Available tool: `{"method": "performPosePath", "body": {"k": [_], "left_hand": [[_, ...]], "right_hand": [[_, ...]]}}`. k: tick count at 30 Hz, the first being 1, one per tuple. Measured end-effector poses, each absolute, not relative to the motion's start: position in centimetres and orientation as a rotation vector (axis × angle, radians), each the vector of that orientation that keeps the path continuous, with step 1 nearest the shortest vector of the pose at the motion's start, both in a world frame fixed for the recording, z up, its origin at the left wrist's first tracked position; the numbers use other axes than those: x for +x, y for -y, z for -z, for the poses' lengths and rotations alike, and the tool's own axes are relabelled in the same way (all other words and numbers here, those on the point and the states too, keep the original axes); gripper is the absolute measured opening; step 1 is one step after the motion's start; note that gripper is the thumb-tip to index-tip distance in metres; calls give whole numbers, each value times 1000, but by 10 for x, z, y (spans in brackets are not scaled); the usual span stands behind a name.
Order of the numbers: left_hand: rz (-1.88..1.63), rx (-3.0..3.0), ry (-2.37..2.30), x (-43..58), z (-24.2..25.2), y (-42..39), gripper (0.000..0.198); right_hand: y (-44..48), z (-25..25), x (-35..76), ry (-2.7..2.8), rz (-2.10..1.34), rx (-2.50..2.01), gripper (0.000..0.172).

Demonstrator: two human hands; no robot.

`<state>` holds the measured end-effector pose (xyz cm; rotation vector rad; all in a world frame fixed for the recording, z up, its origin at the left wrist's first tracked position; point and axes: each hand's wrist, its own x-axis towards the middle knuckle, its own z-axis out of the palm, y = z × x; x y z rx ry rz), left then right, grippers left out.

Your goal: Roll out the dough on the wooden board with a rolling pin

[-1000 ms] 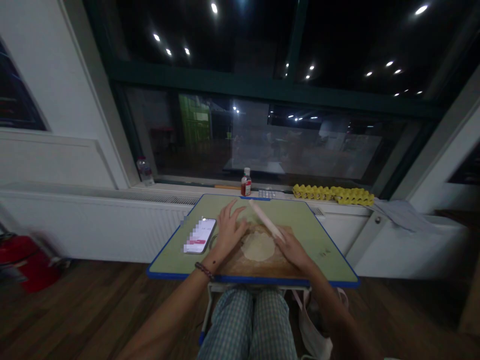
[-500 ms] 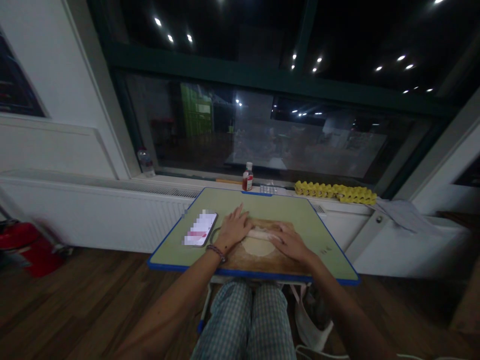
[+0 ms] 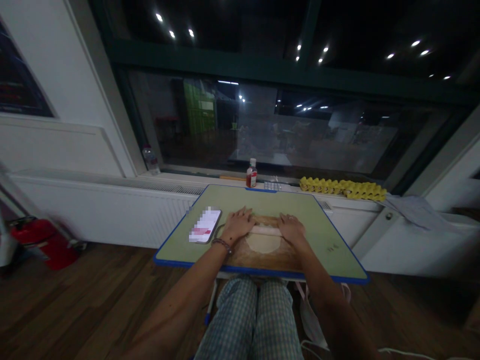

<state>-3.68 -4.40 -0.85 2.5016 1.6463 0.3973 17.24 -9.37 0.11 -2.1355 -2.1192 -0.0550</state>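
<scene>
A pale rolling pin (image 3: pixel 265 230) lies crosswise over the far part of a thin, round sheet of dough (image 3: pixel 263 243). My left hand (image 3: pixel 239 223) bears on the pin's left end, and my right hand (image 3: pixel 291 229) is over its right end; the fingers of both curve over it and hide the ends. Beneath the dough is a brown wooden board (image 3: pixel 258 260) with flour smeared on it. A bracelet circles my left wrist.
The board rests on a small green table (image 3: pixel 300 202) with a blue edge. A lit phone (image 3: pixel 205 226) lies left of my left hand. Along the windowsill stand a small bottle of red liquid (image 3: pixel 251 174), a yellow egg carton (image 3: pixel 342 188) and a clear bottle (image 3: pixel 151 160).
The rolling pin now lies level rather than slanted. My right hand has shifted up over its end, and my left fingers look less stretched. The whole view has shifted slightly.
</scene>
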Motion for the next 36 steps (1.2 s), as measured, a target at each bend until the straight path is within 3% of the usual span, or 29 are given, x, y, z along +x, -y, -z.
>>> {"method": "performPosePath", "body": {"k": [6, 12, 25, 36], "left_hand": [[-557, 2618, -1664, -44, 12, 76, 55], [-509, 2608, -1711, -45, 13, 86, 56], [-433, 2318, -1860, -23, -1, 19, 61], [-365, 2264, -1937, -12, -13, 7, 48]], "right_hand": [[130, 10, 161, 1949, 289, -2190, 51], [142, 15, 161, 1937, 204, -2090, 51], [62, 1, 176, 1936, -91, -2351, 58], [30, 9, 185, 1812, -197, -2425, 54]]}}
